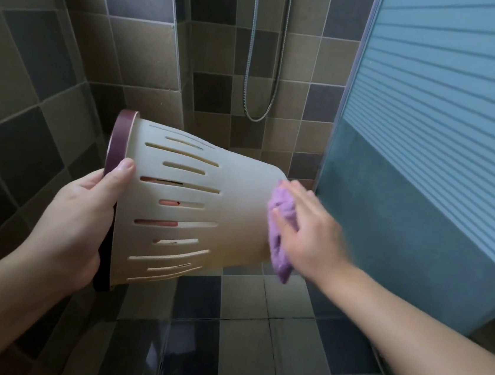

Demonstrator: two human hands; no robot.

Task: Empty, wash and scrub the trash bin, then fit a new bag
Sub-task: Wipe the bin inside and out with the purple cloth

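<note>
Scrub step: left hand (pixel 73 213) grips bin (pixel 194 209) rim, tilted sideways; right hand (pixel 305 234) presses cloth (pixel 281 222) on base. Next, probably rotate bin.

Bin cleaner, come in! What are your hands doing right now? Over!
Left hand grips trash bin by its purple rim, bin on its side in the air. Right hand presses purple cloth on its base. Nothing in the way.

I see a cream plastic trash bin (pixel 194 212) with slotted sides, smooth and matt, with a glossier dark purple plastic rim (pixel 119 138). The crumpled purple cloth (pixel 279 231) looks soft and nubbly. The brown and grey wall tiles (pixel 37 71) look satin, the floor tiles (pixel 238 340) wet-glossy, the shower hose (pixel 280 67) ribbed metal, the door panel (pixel 448 117) frosted and ribbed.
</note>
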